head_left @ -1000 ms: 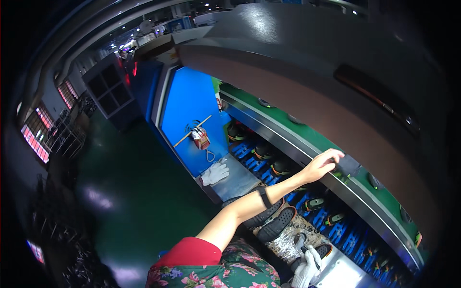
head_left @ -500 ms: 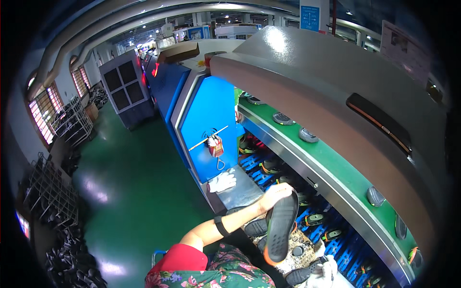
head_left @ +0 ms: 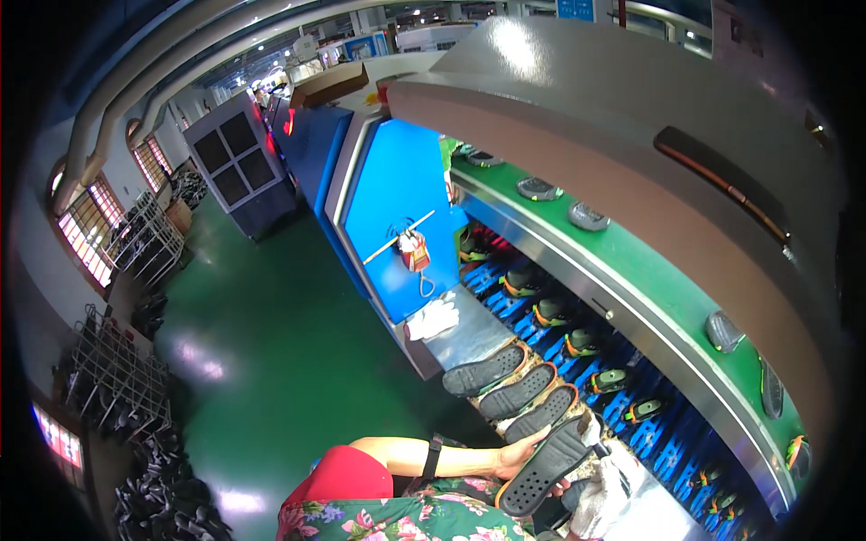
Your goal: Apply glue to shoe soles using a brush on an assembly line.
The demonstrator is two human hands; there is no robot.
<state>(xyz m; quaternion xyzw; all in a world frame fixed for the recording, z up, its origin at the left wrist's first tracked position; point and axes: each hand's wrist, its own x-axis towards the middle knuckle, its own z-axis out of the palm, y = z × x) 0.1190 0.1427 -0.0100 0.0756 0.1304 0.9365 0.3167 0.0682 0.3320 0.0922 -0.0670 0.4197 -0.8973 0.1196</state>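
Note:
A black shoe sole [head_left: 552, 462] with small holes and an orange edge is tilted in front of me. My left hand [head_left: 516, 457] is closed around it, with fingertips showing beneath its far side. My right hand [head_left: 606, 496], in a white glove, is closed at the sole's right side. A short dark piece [head_left: 600, 448] juts up by the glove, too small to name. Three more dark soles lie in a row on the ledge beyond: a far one [head_left: 487, 371], a middle one [head_left: 518, 393] and a near one [head_left: 541, 414].
A white glove [head_left: 433, 319] lies on the metal ledge [head_left: 467, 326] by the blue machine panel [head_left: 397, 198]. Shoes sit in blue holders [head_left: 622, 410] to the right. Above them, a green conveyor belt [head_left: 631, 248] carries shoe parts. Wire racks [head_left: 117, 379] stand far left.
My left hand has lowered the sole from a raised, upright pose to a tilted one near my body, beside the gloved right hand. The view has shifted, uncovering the row of soles.

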